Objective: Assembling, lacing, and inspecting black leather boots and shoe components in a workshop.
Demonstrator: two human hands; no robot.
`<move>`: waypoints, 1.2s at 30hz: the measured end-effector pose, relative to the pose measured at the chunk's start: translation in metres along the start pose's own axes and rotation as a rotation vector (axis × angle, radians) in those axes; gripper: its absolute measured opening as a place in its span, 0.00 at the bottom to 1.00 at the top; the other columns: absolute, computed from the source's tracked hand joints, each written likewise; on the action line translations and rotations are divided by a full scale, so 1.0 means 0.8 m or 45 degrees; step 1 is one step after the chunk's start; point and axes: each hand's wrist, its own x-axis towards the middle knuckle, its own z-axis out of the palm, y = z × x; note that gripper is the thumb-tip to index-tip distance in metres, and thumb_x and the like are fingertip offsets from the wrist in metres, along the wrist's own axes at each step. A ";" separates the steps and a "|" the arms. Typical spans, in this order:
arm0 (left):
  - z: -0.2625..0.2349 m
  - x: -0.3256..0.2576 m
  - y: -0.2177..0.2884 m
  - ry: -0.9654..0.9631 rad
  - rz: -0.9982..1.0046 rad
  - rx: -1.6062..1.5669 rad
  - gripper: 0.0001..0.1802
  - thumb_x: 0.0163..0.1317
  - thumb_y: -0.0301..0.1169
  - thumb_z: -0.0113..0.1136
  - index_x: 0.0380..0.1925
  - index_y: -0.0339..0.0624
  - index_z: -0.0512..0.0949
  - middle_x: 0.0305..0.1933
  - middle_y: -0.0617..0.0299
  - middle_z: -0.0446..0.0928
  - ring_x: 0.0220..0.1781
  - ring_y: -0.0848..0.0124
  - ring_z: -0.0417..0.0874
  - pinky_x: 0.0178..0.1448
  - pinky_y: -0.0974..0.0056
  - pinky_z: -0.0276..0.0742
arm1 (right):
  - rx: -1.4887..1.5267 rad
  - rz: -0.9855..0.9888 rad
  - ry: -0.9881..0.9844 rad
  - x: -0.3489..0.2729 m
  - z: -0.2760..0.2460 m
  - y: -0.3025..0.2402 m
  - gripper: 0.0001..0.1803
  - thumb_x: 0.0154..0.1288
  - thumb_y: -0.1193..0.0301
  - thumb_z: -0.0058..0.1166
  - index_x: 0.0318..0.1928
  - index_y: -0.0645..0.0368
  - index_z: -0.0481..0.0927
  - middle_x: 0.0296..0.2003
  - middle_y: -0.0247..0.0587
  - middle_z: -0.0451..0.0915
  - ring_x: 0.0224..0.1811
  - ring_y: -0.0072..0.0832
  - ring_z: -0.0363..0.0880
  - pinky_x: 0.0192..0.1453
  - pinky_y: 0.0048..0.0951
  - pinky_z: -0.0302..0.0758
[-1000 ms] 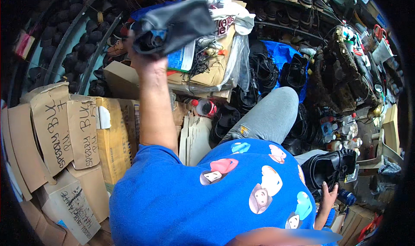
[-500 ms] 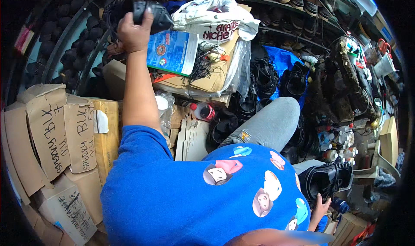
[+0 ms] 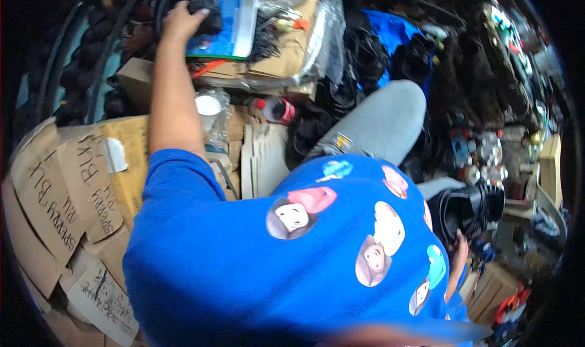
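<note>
At the upper left, my left hand (image 3: 184, 23) is closed on a black shoe (image 3: 211, 21), held over the edge of a blue book (image 3: 234, 27). The shoe is dark and blurred, and part of the grip is hidden. Low on the right, my right hand (image 3: 459, 248) grips another black shoe (image 3: 472, 212) from its near side, with its opening showing. That shoe is beside my grey-trousered leg (image 3: 384, 121).
Cardboard boxes (image 3: 61, 194) crowd the left. A cardboard stack (image 3: 286, 57) bears cords and plastic wrap. Black shoes (image 3: 365, 51) lie near a blue sheet (image 3: 390, 33). Small bottles (image 3: 484, 158) stand at the right, and a red-capped bottle (image 3: 277, 110) lies near the middle.
The view has shifted, so most things sit higher in it. My left hand has brought its shoe nearer, covering more of the book. My right hand still holds its shoe, now turned slightly.
</note>
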 end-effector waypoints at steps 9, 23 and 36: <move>-0.052 -0.053 0.087 0.110 0.114 -0.003 0.31 0.49 0.47 0.60 0.50 0.39 0.72 0.47 0.46 0.75 0.50 0.54 0.76 0.54 0.58 0.69 | 0.131 0.243 -0.056 0.003 -0.016 0.000 0.16 0.54 0.77 0.55 0.44 0.65 0.72 0.41 0.50 0.76 0.44 0.41 0.75 0.51 0.38 0.71; 0.043 -0.221 0.213 -0.952 0.585 -1.129 0.31 0.52 0.50 0.60 0.50 0.40 0.72 0.47 0.53 0.77 0.48 0.65 0.78 0.51 0.64 0.72 | 0.747 0.116 -0.172 0.012 -0.011 -0.087 0.16 0.64 0.69 0.46 0.48 0.64 0.71 0.49 0.44 0.74 0.50 0.35 0.74 0.55 0.36 0.69; 0.045 -0.276 0.303 -0.989 0.516 -1.611 0.35 0.48 0.28 0.60 0.59 0.38 0.60 0.49 0.46 0.74 0.50 0.60 0.76 0.53 0.59 0.71 | 0.237 -0.425 -0.758 -0.008 0.223 -0.241 0.32 0.61 0.67 0.52 0.63 0.64 0.56 0.52 0.50 0.70 0.48 0.33 0.73 0.55 0.31 0.67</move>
